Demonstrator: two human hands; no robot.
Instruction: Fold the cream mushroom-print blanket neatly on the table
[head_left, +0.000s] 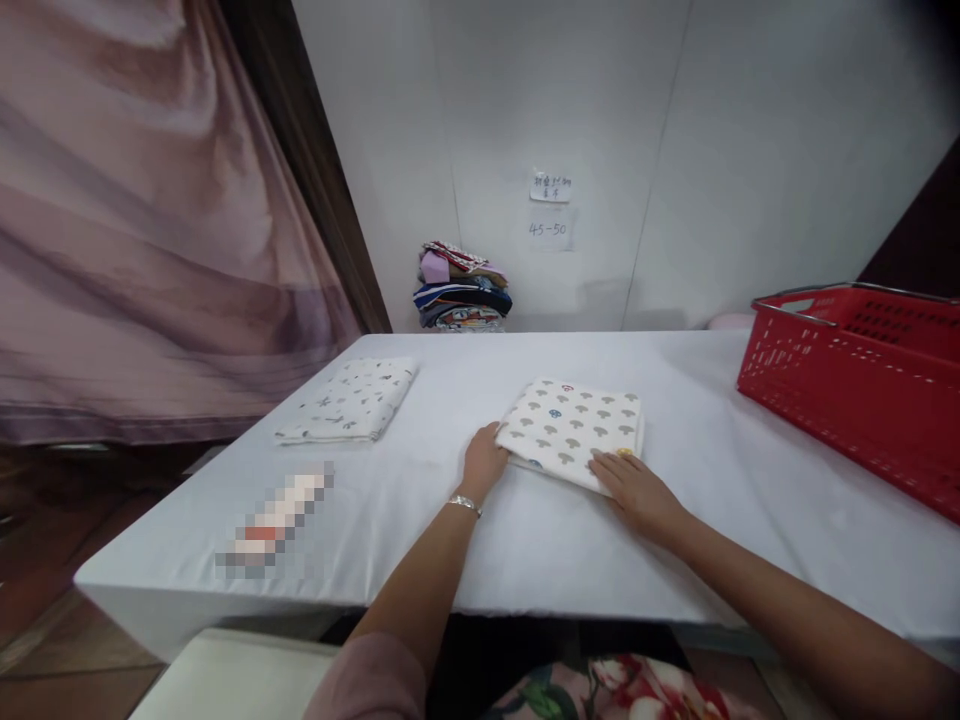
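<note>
cloth [574, 420] lies folded on the white table [555, 560]; left hand [484, 463] touches its left corner, grip unclear; right hand [641, 498] lies unclenched on its near edge. likely smoothing; next move wants even pressure.

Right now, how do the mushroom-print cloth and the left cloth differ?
The left hand and right hand touch the mushroom-print cloth; the left cloth lies untouched. The mushroom-print cloth's motifs form rows; the left cloth's look scattered. Both are white and folded.
</note>
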